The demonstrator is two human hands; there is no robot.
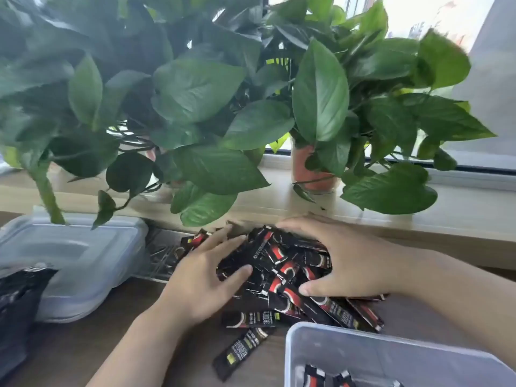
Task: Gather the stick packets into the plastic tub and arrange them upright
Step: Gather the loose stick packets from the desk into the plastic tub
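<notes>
- Head view: we see packets (279, 261) heaped on the tabletop (111, 333), with a few more lying in the tub (349, 356) just nearer us.
- Left hand (201, 280) presses the heap's left side, fingers (220, 238) straight and spread.
- Right hand (343, 261) cups its right side, fingers curled round it.
- Lid (83, 247) lies left; plants (195, 88) stand behind.

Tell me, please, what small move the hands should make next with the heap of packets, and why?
Probably press the hands together and lift a bundle into the plastic tub: the left hand lies flat against the heap of stick packets, the right hand curls round its other side, and the tub holds only a few.
</notes>
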